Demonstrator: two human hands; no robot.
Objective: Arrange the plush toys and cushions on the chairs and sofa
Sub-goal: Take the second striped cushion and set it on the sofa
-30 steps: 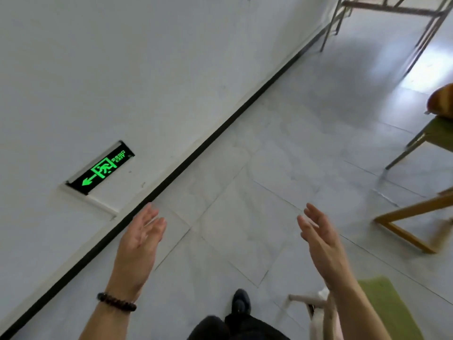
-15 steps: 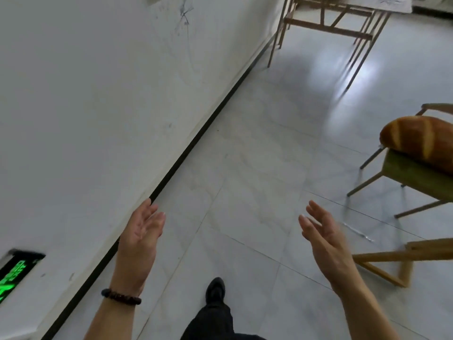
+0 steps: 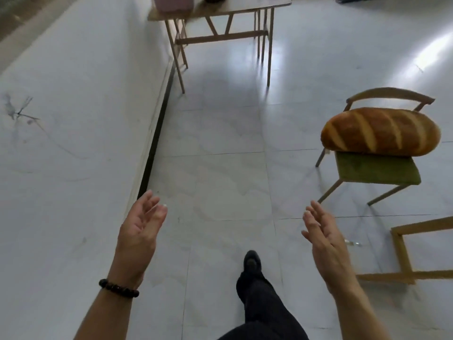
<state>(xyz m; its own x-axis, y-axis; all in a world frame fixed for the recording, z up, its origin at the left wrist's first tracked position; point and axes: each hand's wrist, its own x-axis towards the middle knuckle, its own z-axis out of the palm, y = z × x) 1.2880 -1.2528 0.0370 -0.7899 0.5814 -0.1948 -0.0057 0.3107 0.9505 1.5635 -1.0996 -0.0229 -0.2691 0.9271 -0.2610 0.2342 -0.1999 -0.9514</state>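
- The tiled floor (image 3: 220, 143) fills most of the view, bounded on the left by a pale wall (image 3: 61, 155) with a dark skirting strip.
- A wooden worktop (image 3: 220, 11) stands at the far end against the wall; something pinkish sits on it, cut off by the frame edge, so I cannot tell what it is.
- To the right stands a chair (image 3: 377, 173) with a green seat and curved wooden back; a second wooden frame (image 3: 402, 253) shows at the lower right, only partly in view.
- The bread-shaped cushion (image 3: 380, 131) lies lengthwise across the chair seat, against the backrest, overhanging both sides.
- A dark-trousered leg and shoe (image 3: 251, 261) step forward between the arms.
- The left hand (image 3: 139, 231), with a bead bracelet (image 3: 119, 288) at the wrist, and the right hand (image 3: 323, 236) are raised well apart, palms facing inward, fingers loose, holding nothing.
- Judged step: walking between placements, with nothing carried. The next move likely calls for finding another toy or cushion, none of which shows within reach, or turning right to straighten the loaf.
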